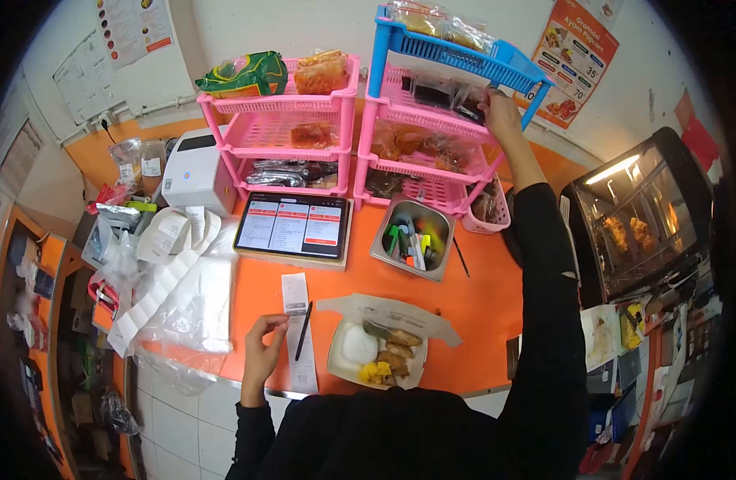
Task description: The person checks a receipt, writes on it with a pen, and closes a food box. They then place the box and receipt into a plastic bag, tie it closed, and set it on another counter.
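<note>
Orange wall poster (576,60), upper right of the frame: heading "Gramasi Ayam Popcorn" legible; figures "35" and "70" legible beneath. Print on the tablet (290,227), left of centre, and on the paper receipt (304,379), lower centre, too small to read.

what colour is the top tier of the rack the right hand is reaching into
Blue; the top tier shows best in the head view.
</note>
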A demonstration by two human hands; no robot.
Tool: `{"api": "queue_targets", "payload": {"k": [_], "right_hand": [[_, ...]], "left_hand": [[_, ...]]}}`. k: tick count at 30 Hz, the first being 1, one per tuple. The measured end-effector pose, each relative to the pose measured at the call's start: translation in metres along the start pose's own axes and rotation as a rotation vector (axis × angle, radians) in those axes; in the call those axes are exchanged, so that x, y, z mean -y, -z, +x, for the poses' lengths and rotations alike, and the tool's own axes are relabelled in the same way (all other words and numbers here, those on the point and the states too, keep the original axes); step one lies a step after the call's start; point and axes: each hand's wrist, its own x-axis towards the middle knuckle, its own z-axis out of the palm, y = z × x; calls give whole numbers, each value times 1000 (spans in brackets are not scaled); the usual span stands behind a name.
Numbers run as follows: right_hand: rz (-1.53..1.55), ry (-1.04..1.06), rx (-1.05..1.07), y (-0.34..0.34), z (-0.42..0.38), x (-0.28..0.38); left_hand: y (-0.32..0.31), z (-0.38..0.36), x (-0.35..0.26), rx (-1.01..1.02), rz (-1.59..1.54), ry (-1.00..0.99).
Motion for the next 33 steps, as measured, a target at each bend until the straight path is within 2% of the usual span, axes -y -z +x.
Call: {"api": "queue_targets", "payload": {"k": [3,6,9,11,12,13,14,15,17,20,22,23,25,26,29,31,32,33], "right_hand": [[-33,-97,32,15,1,20],[20,113,-121,25,-18,31],[316,161,-129,76,-87,86],[663,23,-111,112,-152,129],[813,49,-3,120,-186,140],[963,-144,335,145,-220,161],[931,-187,561,155,-252,176],[1124,-99,690,142,-284,183],[873,-27,958,115,-336,202],[445,276,485,64,-390,209],[436,225,192,79,-387,203],[429,200,51,89,-387,198],[381,-2,-54,101,-381,177],[356,-101,-109,106,-382,163],[787,-489,412,75,-409,113],[1256,-665,323,54,-417,119],[1490,-750,268,47,-420,126],[1567,-866,173,47,-417,140]], "left_hand": [[-4,5,-7,31,-44,-57],[-5,0,-7,38,-32,-64],[-4,-4,-7,61,-76,-45],[-1,-4,-8,87,-41,-41],[0,-1,-10,101,-25,-48],[0,1,-15,122,-32,-65],[-1,6,-21,142,-40,-92],[-3,13,-26,162,-50,-124],[-11,27,-30,231,-41,-151],[-30,50,-41,320,11,-219],[-46,65,-48,371,45,-317],[-51,73,-46,486,2,-228],[-58,85,-36,717,-79,-47],[-60,85,-32,756,-123,-34],[-68,84,-24,805,-212,35],[-77,68,-18,766,-211,134],[-88,58,-20,578,-259,87],[-107,42,-35,389,-308,41]]}}
